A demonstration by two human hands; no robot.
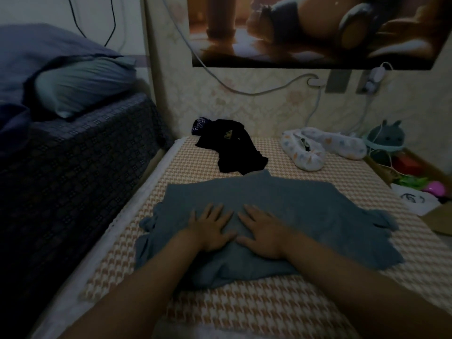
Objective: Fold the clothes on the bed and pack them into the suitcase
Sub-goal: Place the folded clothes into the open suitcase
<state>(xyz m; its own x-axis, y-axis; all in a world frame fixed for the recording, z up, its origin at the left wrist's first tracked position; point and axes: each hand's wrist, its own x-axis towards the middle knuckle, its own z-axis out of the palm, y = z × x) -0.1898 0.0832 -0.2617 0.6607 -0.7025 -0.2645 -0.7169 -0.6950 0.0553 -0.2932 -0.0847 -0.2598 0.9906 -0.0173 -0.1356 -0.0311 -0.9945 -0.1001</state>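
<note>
My left hand [211, 228] and right hand [263, 231] lie flat, released, on the soft blue-grey shirt [318, 216]. It looks light and limp; I'd pinch its edges.

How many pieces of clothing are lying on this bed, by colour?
Blue-grey garment: 1
Black garment: 1
White patterned garment: 1
Total: 3
The dark printed bit by the black one may be part of it; cannot tell.
</note>
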